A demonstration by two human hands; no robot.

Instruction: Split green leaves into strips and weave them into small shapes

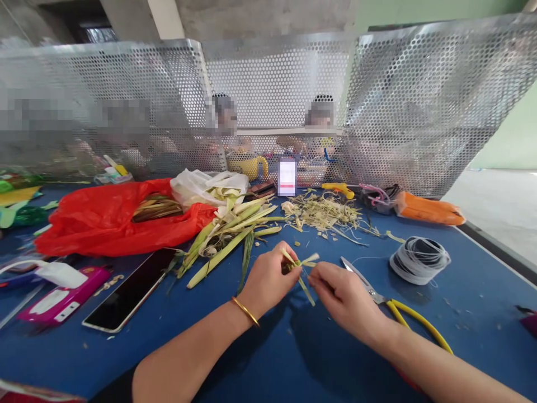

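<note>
My left hand (271, 273), with a gold bangle at the wrist, is closed around a small bundle of pale green leaf strips (308, 291). Several strip ends stick out past its thumb and fingertips. Close beside it, my right hand (342, 294) is pinched shut at the strips; what lies between its fingertips is too fine to make out. A spool of clear line (419, 260) stands to the right, and a thin strand runs from it towards my right hand. Scissors (373, 288) with yellow handles lie partly under my right forearm.
Loose leaf strips (235, 235) and a red plastic bag (104, 218) lie left of centre. Shredded scraps (325, 212) are heaped at the back. A dark phone (130, 291), a magenta device (65, 296) and an orange packet (428, 210) also lie around. Perforated metal panels (277, 78) border the table.
</note>
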